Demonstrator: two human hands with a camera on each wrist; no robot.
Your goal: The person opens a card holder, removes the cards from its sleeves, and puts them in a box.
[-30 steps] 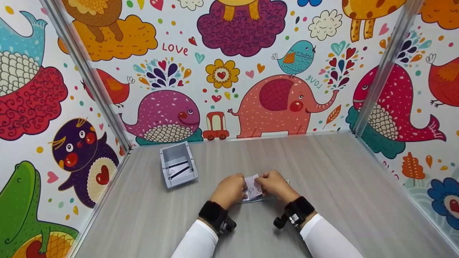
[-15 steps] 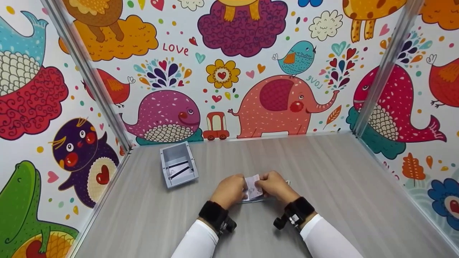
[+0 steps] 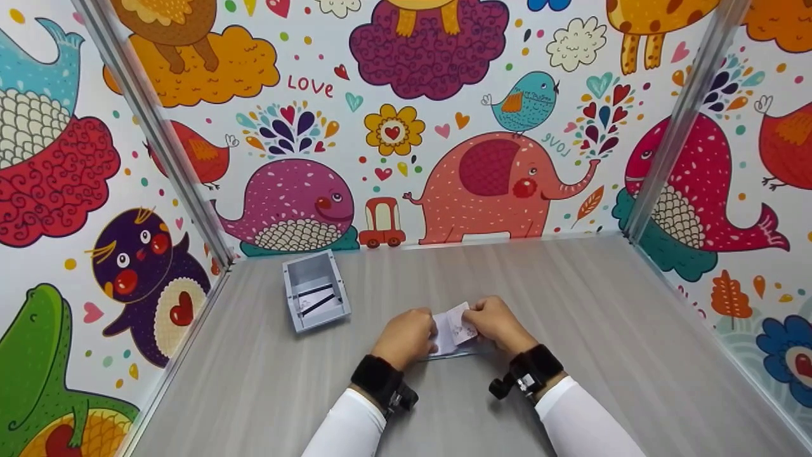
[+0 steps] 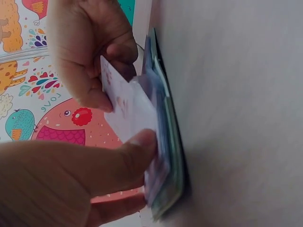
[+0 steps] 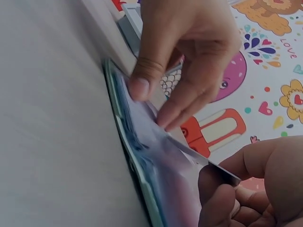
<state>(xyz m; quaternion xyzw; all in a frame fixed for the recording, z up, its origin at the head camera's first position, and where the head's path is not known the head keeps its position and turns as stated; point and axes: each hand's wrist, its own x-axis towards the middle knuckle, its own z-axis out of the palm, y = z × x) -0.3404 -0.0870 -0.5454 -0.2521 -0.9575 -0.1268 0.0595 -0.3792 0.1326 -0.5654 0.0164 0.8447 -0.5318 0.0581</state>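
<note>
A small booklet with clear plastic sleeves and a greenish cover (image 4: 173,156) lies on the table between the hands. My left hand (image 3: 406,336) pinches the sleeves at its left end, thumb (image 5: 140,87) on top. A white card with faint pinkish print (image 3: 462,324) stands tilted over the sleeves. My right hand (image 3: 501,322) pinches the card's right edge between thumb and fingers. In the left wrist view, the card's lower part (image 4: 135,111) meets the top sleeve; whether it is inside the sleeve I cannot tell. Most of the booklet is hidden by the hands in the head view.
A grey open box (image 3: 317,292) stands at the back left of the table (image 3: 558,279), with a white card and black strips in it. Patterned panels (image 3: 406,158) with metal posts enclose the table on the back and sides.
My right hand has moved slightly right and away from me, carrying the card's edge with it. More of the sleeve surface shows on the left. My left hand stays in place.
</note>
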